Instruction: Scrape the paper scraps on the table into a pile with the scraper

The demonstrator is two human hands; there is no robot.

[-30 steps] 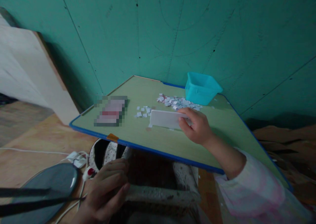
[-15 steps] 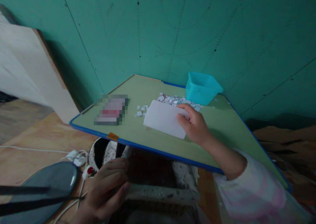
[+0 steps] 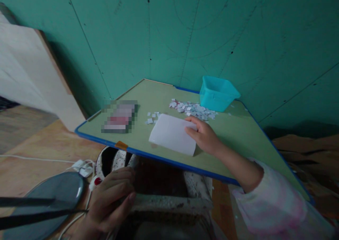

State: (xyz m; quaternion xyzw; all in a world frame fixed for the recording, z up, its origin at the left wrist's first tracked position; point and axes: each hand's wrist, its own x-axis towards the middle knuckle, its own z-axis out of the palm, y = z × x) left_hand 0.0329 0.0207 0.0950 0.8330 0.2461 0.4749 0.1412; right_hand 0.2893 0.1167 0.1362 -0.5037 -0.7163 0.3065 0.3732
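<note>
My right hand (image 3: 203,136) pinches the right end of a white sheet of paper (image 3: 169,134), thumb on top. The sheet is slightly bent and tilted over the near part of the green table (image 3: 227,159). Just beyond it lies a heap of small white paper pieces (image 3: 194,109). Several more loose pieces (image 3: 150,120) are left of the sheet. My left hand (image 3: 113,199) is below the table's front edge, fingers curled in; whatever they may hold is hidden. Two dark narrow bars (image 3: 45,213) reach from the left edge toward its wrist.
A turquoise plastic bin (image 3: 218,95) stands at the table's back right, against the green wall. A pixelated flat object (image 3: 119,116) lies on the left. Below are a grey round stool top (image 3: 50,201), a white power strip (image 3: 82,167) and cables. Pale boards lean at left.
My right hand has drawn the paper sheet toward me and slightly left, showing more of the heap behind it. My left hand stays curled in nearly the same place.
</note>
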